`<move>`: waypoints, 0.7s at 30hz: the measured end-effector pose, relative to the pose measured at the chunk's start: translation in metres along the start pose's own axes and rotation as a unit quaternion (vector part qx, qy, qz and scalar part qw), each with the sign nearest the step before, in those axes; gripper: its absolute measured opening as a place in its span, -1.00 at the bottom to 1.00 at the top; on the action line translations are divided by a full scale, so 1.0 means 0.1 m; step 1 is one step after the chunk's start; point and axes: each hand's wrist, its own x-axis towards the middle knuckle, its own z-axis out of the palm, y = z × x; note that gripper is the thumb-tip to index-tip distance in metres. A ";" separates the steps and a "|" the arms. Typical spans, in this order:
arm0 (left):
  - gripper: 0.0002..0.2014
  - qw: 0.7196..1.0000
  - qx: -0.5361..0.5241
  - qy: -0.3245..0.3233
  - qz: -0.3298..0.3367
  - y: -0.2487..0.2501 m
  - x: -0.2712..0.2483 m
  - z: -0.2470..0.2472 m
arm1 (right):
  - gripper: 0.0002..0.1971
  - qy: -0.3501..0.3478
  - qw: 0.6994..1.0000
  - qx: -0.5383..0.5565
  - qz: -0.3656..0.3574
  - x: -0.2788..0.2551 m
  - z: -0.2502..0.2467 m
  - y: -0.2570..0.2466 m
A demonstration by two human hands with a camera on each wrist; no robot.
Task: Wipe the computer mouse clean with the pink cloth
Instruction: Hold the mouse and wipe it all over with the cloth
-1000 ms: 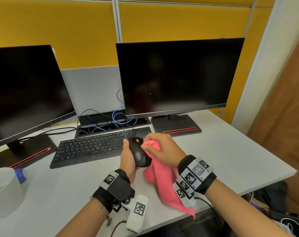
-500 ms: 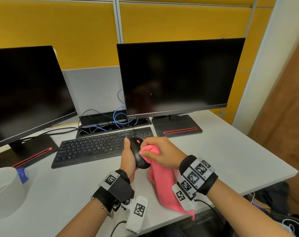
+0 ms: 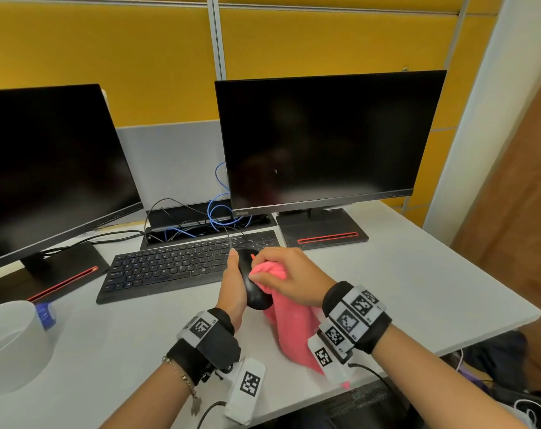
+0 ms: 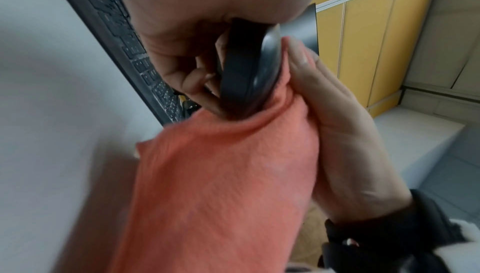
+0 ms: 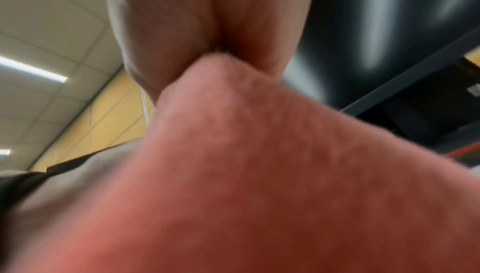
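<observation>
A black computer mouse [image 3: 254, 286] with a red scroll wheel is lifted off the desk and tipped on its side. My left hand [image 3: 233, 284] grips it from the left, fingers curled under its base [image 4: 241, 68]. My right hand [image 3: 289, 278] holds a bunched pink cloth [image 3: 270, 270] against the mouse's top. The rest of the cloth [image 4: 221, 185] hangs down to the desk edge. In the right wrist view the cloth [image 5: 259, 174] fills most of the picture and hides the fingers.
A black keyboard [image 3: 176, 264] lies just left of my hands. Two dark monitors [image 3: 328, 140] [image 3: 49, 168] stand behind on red-striped bases, with tangled cables [image 3: 216, 218] between them. A white container [image 3: 12, 342] sits at the left. The desk edge [image 3: 448, 342] runs close on the right.
My right hand has slid the bunched cloth leftward and a little down the mouse's top. The left hand keeps the same grip on the mouse.
</observation>
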 end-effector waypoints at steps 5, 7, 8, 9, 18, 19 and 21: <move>-0.44 0.999 -0.013 -0.035 -0.018 -0.03 0.02 0.01 | -0.93 0.035 0.999 -0.023 0.019 0.06 -0.04 0.05; -0.42 0.999 -0.015 -0.035 -0.014 -0.01 0.02 0.02 | -0.95 0.040 0.999 -0.011 0.006 0.05 0.00 0.02; -0.41 0.999 -0.019 -0.027 -0.012 0.00 0.05 0.00 | -0.95 0.022 1.000 -0.001 0.003 0.04 0.00 0.02; -0.41 0.999 -0.028 -0.019 -0.010 -0.01 0.07 -0.02 | -0.95 0.000 1.000 0.005 0.005 0.02 -0.01 0.03; -0.31 1.000 0.013 -0.026 -0.010 -0.02 0.04 0.01 | -0.95 -0.002 1.000 0.026 0.003 0.00 0.06 0.02; -0.30 1.000 0.015 -0.021 -0.010 -0.01 0.03 0.01 | -0.93 -0.014 1.000 0.024 0.010 0.01 0.03 0.03; -0.33 0.999 0.019 -0.033 -0.018 -0.03 0.01 0.04 | -0.92 0.013 1.000 0.007 0.027 0.04 0.00 0.06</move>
